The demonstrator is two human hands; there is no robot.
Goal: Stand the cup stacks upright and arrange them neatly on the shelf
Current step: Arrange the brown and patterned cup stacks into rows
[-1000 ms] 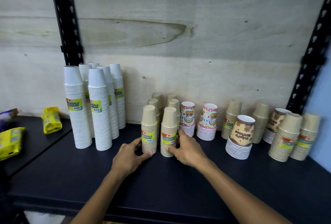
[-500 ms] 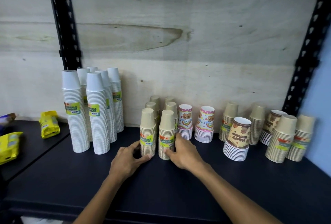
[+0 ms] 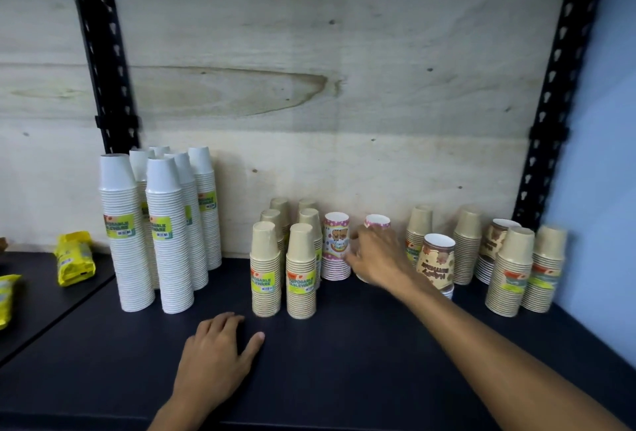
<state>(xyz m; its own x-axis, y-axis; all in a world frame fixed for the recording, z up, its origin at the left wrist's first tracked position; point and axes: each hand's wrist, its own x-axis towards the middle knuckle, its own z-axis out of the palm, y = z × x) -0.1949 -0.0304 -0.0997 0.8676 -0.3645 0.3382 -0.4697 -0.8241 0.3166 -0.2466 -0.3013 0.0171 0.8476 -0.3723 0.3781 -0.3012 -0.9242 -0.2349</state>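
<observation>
While the right hand (image 3: 375,258) reaches in over the shelf (image 3: 344,361), the head view shows its fingers curled around the second pink printed stack (image 3: 377,222), of which only the top rim shows above the knuckles. Grip looks like a wrap around the stack's body; the base is hidden behind the hand, so I cannot tell whether the stack is lifted or standing. The first pink printed stack (image 3: 336,246) stands upright just to its left, touching or nearly touching the fingertips.

Left hand (image 3: 215,358): flat, palm down on the dark shelf surface, fingers relaxed and spread, holding nothing, just in front of the two front tan stacks (image 3: 284,270).

Stacks noted, all upright:
- tall white stacks (image 3: 151,227), grouped at left against the back board
- tan stacks in a tidy two-wide block at centre, labels forward
- brown printed stack (image 3: 437,263) set forward of its neighbours, slightly tilted
- mixed tan stacks (image 3: 526,269) at right, loosely placed

Yellow packets (image 3: 74,258) lie on the adjoining shelf at left.

Judgement: the centre block appears settled; the step in hand is aligning the pink pair beside it. Next move likely calls for sliding the gripped stack left, snug against its twin, keeping it vertical so the nested cups do not lean or splay. The right-hand group looks like it remains to be squared up.
</observation>
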